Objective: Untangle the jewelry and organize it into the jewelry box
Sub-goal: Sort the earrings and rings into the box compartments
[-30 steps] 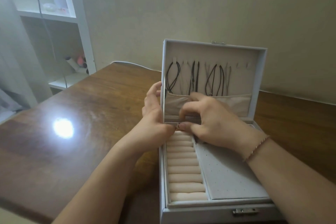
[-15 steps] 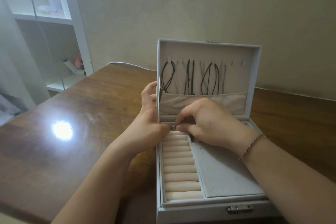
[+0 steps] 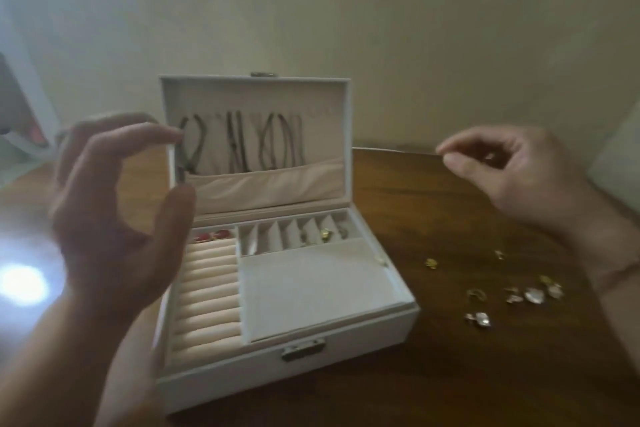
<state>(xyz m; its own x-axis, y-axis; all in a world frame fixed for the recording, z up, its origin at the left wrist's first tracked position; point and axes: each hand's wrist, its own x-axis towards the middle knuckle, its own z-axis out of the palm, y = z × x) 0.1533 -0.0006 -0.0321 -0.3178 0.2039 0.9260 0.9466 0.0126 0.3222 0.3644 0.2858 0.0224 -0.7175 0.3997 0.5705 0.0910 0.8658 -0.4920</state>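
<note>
The white jewelry box [image 3: 287,366] stands on the wooden table with its lid [image 3: 256,83] upright. Dark cord necklaces [image 3: 239,142] hang inside the lid above a beige pocket. A red piece [image 3: 212,236] sits at the back of the beige ring rolls [image 3: 207,291]. Small gold pieces [image 3: 325,234] lie in the back compartments. My left hand [image 3: 114,204] hovers at the box's left side, fingers curved and holding nothing. My right hand [image 3: 512,173] hangs in the air to the right of the lid, its fingers loosely curled, thumb and forefinger close together. The frame is blurred.
Several loose gold and pearly jewelry pieces [image 3: 512,295] lie scattered on the table [image 3: 450,374] to the right of the box. One small piece [image 3: 381,260] rests on the box's right rim. A bright light reflection [image 3: 20,284] shines on the table at far left.
Both hands have lifted off the back of the ring rolls and moved apart, left and right. The red piece now shows there. The view has turned right, revealing the loose jewelry.
</note>
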